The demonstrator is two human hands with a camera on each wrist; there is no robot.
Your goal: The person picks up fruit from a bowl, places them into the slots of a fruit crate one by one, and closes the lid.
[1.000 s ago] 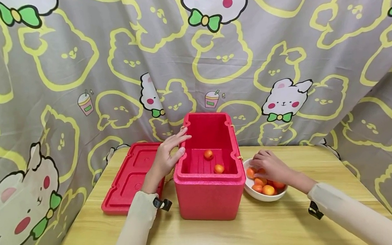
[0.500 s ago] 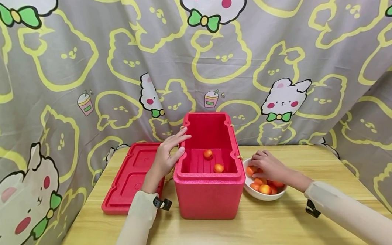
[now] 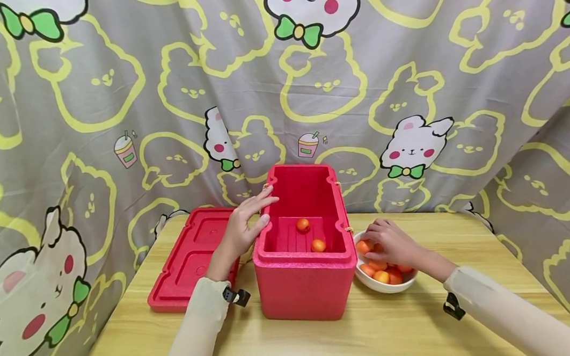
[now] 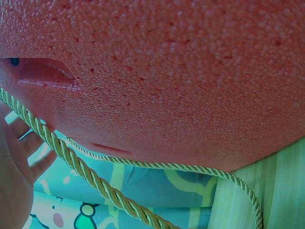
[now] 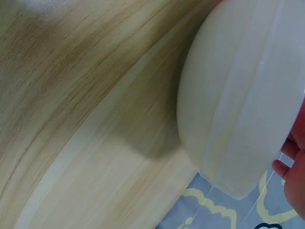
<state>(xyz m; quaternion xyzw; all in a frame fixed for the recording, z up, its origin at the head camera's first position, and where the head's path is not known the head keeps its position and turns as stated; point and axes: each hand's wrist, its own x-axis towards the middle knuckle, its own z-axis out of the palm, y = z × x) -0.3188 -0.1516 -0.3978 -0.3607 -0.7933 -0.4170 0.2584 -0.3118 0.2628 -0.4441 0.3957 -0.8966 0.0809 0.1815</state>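
In the head view, a red foam box (image 3: 300, 290) stands uncovered, with two small round orange fruits (image 3: 318, 245) on its floor. My left hand (image 3: 243, 223) rests on the box's left rim, fingers extended. The left wrist view shows a twisted gold cord (image 4: 95, 183) passing in front of that hand along the box's side. To the right of the box, my right hand (image 3: 392, 242) reaches down into a white bowl (image 3: 385, 288), fingers bent over several orange fruits (image 3: 381, 277). Its fingertips are hidden among the fruits, so I cannot tell whether it grips one.
A red lid (image 3: 181, 275) lies on the wooden table (image 3: 303, 343) left of the box, partly behind my left forearm. Behind the table hangs a grey curtain (image 3: 256, 82) with cartoon prints. The bowl stands close against the box's right side.
The fruits at the bowl's front have shifted, rolling leftward beneath my right hand. That hand stays over the bowl with slight movement. My left hand has not moved.
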